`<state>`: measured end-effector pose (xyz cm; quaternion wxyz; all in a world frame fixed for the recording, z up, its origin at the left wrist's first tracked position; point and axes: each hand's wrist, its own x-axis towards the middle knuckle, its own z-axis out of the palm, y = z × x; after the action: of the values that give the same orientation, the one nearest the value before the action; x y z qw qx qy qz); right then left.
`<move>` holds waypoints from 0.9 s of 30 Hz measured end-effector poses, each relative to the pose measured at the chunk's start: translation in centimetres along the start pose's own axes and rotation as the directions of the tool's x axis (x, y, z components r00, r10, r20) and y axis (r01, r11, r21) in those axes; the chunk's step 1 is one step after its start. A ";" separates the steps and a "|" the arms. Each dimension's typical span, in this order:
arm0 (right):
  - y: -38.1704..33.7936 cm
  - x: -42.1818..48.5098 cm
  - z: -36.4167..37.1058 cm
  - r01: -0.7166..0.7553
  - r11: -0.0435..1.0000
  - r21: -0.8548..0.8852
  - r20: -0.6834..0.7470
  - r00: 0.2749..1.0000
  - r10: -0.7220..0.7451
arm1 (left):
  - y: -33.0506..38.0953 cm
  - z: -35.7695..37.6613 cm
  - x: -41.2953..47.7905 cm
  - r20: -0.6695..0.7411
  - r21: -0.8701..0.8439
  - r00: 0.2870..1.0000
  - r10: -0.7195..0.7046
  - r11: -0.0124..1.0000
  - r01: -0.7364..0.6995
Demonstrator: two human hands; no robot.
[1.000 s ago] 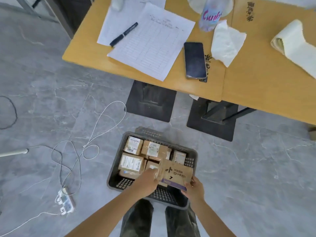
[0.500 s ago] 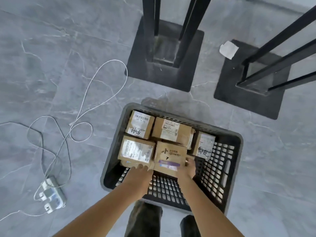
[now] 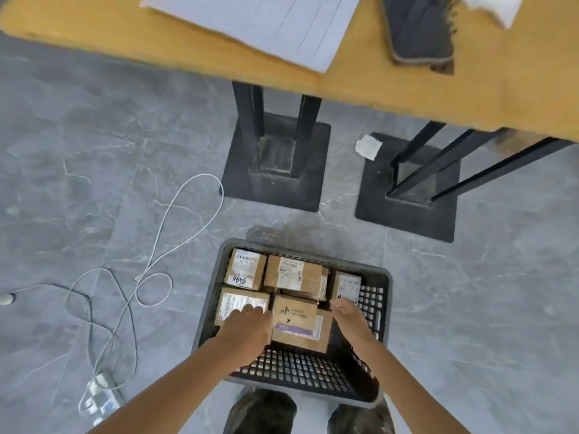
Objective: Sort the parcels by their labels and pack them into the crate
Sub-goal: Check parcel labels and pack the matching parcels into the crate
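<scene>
The left hand (image 3: 247,330), low in the frame left of centre, lies with its fingers nearly flat. Its fingertips rest on the labelled parcel (image 3: 241,303) at the crate's left, and its thumb side is against the left edge of the front parcel (image 3: 297,324). It seems to press, not grip. The front parcel, brown with a purple strip, sits at a slight tilt in the middle of the crate (image 3: 383,277), its far edge up on the boxes behind. The right hand (image 3: 349,317) is at the parcel's right edge with its fingers bent down; I cannot tell whether it pinches the box or only touches it. The two hands are apart, one on each side of the parcel.

The step looks like seating this parcel. To do it well, I would:
- slide it toward the lower edge of the frame until it clears the back row
- lower it flat onto the mesh floor
- push it snug against the labelled parcel, printed face up so it still reads

The crate is dark, slotted plastic on the grey floor. From the left it holds:
- the labelled parcel
- above it in the frame, a box (image 3: 246,272) with handwriting
- a wider box (image 3: 294,275) in the back middle, seemingly lying on others
- a small upright one (image 3: 346,288) at the back right

Bare mesh shows along the near and right sides, so there looks to be room for more
</scene>
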<state>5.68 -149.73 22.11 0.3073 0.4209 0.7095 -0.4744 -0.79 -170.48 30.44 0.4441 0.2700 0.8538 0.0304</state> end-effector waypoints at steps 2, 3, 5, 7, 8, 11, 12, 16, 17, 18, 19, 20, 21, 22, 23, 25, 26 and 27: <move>-4.3 -4.8 -4.5 0.089 0.996 -0.019 -0.020 0.996 -0.089 | 2.4 -5.4 -2.7 -0.069 -0.008 0.998 0.017 1.000 -0.017; -6.7 -7.8 -6.9 0.127 0.992 -0.006 -0.032 0.991 -0.127 | 3.9 -8.3 -4.2 -0.109 0.009 0.993 0.038 0.999 -0.037; -11.6 -13.5 -11.9 0.235 0.967 0.100 -0.061 0.971 -0.230 | 7.2 -14.8 -7.6 -0.206 0.033 0.975 0.086 0.996 -0.081; -16.4 -20.2 -17.0 0.344 0.857 0.383 -0.084 0.937 -0.339 | 11.0 -21.6 -11.7 -0.310 0.069 0.939 0.147 0.989 -0.131; -18.6 -23.6 -19.4 0.393 0.799 0.455 -0.117 0.916 -0.384 | 13.0 -25.0 -13.8 -0.364 0.096 0.914 0.182 0.983 -0.158; -23.1 -33.1 -26.0 0.602 0.740 0.301 -0.243 0.799 -0.550 | 19.2 -33.7 -20.4 -0.531 0.137 0.798 0.284 0.959 -0.250; -24.0 -36.0 -27.9 0.658 0.718 0.229 -0.321 0.747 -0.582 | 21.2 -36.1 -22.6 -0.578 0.145 0.753 0.313 0.948 -0.282; -24.7 -45.3 -34.6 0.779 0.626 0.044 -0.545 0.544 -0.638 | 27.9 -42.2 -29.3 -0.736 0.188 0.542 0.405 0.892 -0.411; -24.2 -47.0 -36.1 0.792 0.610 0.028 -0.582 0.509 -0.634 | 29.4 -43.0 -30.3 -0.762 0.200 0.492 0.422 0.875 -0.440; -23.7 -48.6 -37.6 0.806 0.592 0.014 -0.616 0.473 -0.630 | 30.8 -43.6 -31.1 -0.775 0.227 0.446 0.447 0.857 -0.463; -22.9 -50.0 -39.0 0.814 0.580 0.001 -0.649 0.442 -0.619 | 32.1 -43.9 -31.7 -0.777 0.256 0.413 0.474 0.838 -0.482; -22.0 -51.3 -40.4 0.824 0.566 -0.017 -0.685 0.403 -0.607 | 33.5 -44.0 -32.1 -0.774 0.278 0.391 0.498 0.823 -0.496; -21.0 -52.5 -41.9 0.833 0.552 -0.037 -0.719 0.362 -0.594 | 35.0 -44.1 -32.3 -0.773 0.293 0.374 0.513 0.811 -0.506; -19.9 -53.3 -43.3 0.835 0.548 -0.046 -0.750 0.333 -0.571 | 36.4 -44.1 -32.3 -0.770 0.308 0.364 0.524 0.805 -0.507; -18.7 -53.9 -44.7 0.836 0.547 -0.041 -0.776 0.318 -0.545 | 38.0 -44.0 -32.1 -0.767 0.326 0.356 0.535 0.801 -0.502; -16.1 -54.7 -47.5 0.838 0.544 -0.036 -0.811 0.293 -0.506 | 41.3 -43.5 -31.3 -0.760 0.355 0.342 0.553 0.793 -0.495; -14.8 -54.9 -48.9 0.842 0.538 -0.051 -0.824 0.269 -0.499 | 43.1 -43.1 -30.8 -0.756 0.365 0.334 0.562 0.787 -0.498; -13.3 -55.0 -50.5 0.844 0.532 -0.063 -0.836 0.246 -0.490 | 45.0 -42.7 -30.2 -0.753 0.370 0.331 0.569 0.782 -0.501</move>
<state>17.11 -122.09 91.77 -0.3655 0.2777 0.7594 -0.4610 -0.42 -138.81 91.74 -0.0642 0.5015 0.8198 0.2689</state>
